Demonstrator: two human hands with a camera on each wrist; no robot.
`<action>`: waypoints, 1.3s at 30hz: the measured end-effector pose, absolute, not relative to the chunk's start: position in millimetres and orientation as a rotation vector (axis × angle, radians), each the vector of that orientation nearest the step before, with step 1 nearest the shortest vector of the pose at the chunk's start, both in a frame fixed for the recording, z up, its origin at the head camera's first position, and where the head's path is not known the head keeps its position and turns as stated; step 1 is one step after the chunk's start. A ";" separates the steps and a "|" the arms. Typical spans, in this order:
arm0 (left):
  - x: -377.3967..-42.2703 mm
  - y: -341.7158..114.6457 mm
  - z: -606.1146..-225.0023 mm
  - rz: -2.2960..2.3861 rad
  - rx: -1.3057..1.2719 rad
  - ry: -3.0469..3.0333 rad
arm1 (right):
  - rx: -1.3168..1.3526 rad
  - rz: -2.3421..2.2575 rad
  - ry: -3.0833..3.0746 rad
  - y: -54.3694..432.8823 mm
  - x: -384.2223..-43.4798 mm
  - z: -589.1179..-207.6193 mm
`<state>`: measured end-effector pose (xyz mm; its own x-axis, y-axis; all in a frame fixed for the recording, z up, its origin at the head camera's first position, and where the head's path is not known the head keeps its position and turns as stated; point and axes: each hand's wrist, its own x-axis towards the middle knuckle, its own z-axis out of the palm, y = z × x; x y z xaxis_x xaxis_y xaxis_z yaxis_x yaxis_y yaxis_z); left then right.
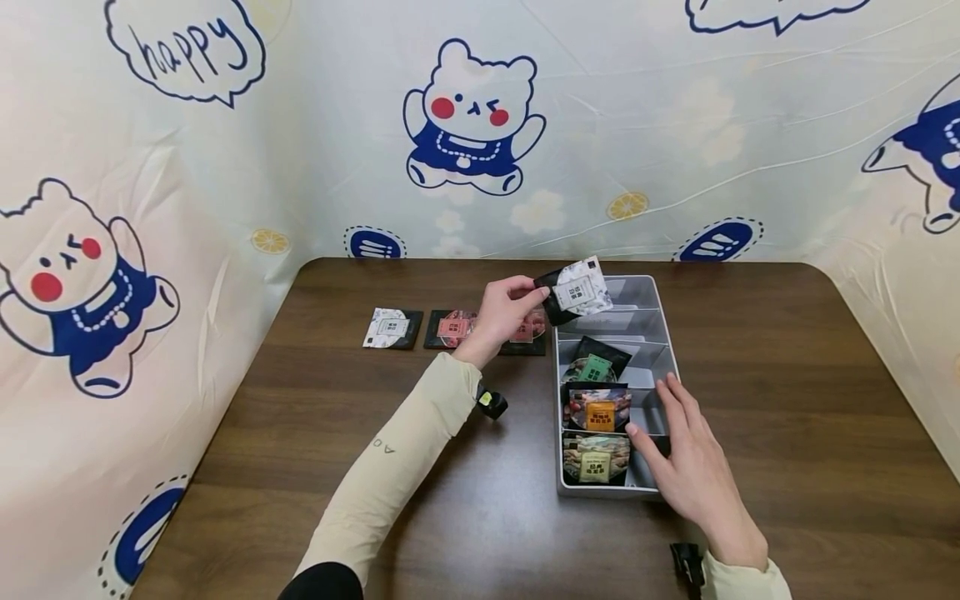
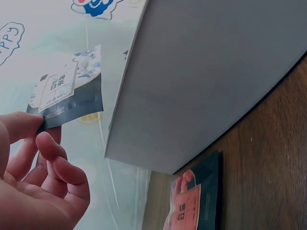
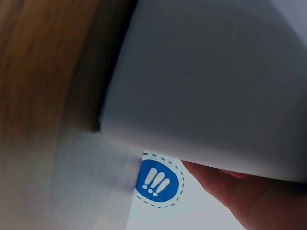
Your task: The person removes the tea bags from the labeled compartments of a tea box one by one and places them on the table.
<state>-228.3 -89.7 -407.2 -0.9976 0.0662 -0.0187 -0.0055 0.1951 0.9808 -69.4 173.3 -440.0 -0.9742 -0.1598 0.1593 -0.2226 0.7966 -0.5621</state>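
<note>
My left hand [image 1: 504, 315] pinches a black-and-white sachet [image 1: 582, 292] by its dark edge, over the far end of a grey divided box [image 1: 561, 417]. The left wrist view shows this sachet [image 2: 72, 93] between thumb and fingertips, beside the box's outer wall [image 2: 192, 81]. At the box's right side, my right hand [image 1: 693, 467] rests on the rim with fingers extended and thumb reaching inward. In the box's nearer compartments lie sachets with a green label [image 1: 597, 362], an orange label [image 1: 598, 410] and a yellow-green label [image 1: 595, 460].
Left of the box, a white-and-black sachet [image 1: 392, 328] and two red-labelled sachets [image 1: 450, 327] lie in a row on the brown wooden table [image 1: 300, 467]. My left forearm partly covers the red ones. A printed cloth [image 1: 600, 125] hangs behind the table.
</note>
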 end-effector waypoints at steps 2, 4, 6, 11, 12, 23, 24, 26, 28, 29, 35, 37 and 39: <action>-228.1 -92.8 -406.9 1.973 0.049 2.385 | 0.308 0.922 -2.878 173.2 -69.2 -440.0; -227.5 -96.2 -406.3 1.995 0.037 2.367 | 0.311 0.924 -2.875 173.3 -68.9 -440.1; -227.2 -99.7 -405.9 2.011 0.018 2.347 | 0.313 0.925 -2.869 173.4 -68.6 -440.2; -226.0 -108.8 -406.0 2.016 -0.029 2.350 | 0.314 0.925 -2.854 174.2 -67.9 -440.2; -225.3 -110.5 -405.8 2.013 -0.036 2.355 | 0.313 0.925 -2.853 174.3 -67.7 -440.2; -213.8 -129.5 -407.9 1.974 -0.100 2.385 | 0.306 0.928 -2.867 173.3 -68.0 -439.3; -212.6 -131.7 -408.5 1.958 -0.097 2.402 | 0.307 0.928 -2.867 173.3 -68.0 -439.3; -210.8 -135.6 -409.8 1.934 -0.080 2.434 | 0.308 0.928 -2.867 173.3 -67.9 -439.4; -209.1 -139.3 -410.6 1.918 -0.068 2.456 | 0.308 0.929 -2.867 173.3 -67.8 -439.5; -208.1 -141.0 -410.8 1.921 -0.066 2.456 | 0.309 0.929 -2.866 173.3 -67.8 -439.6; -203.7 -150.4 -412.8 1.922 -0.122 2.417 | 0.312 0.926 -2.862 173.4 -68.1 -439.8; -202.1 -153.1 -413.4 1.919 -0.150 2.405 | 0.314 0.926 -2.860 173.4 -68.1 -439.7; -200.6 -155.4 -413.9 1.906 -0.173 2.402 | 0.315 0.927 -2.858 173.5 -68.2 -439.7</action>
<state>-200.6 -155.4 -413.9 -0.9911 -0.0445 -0.1251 -0.1320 0.2242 0.9656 -68.2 173.5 -439.7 -0.9710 -0.1599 0.1779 -0.2338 0.7907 -0.5658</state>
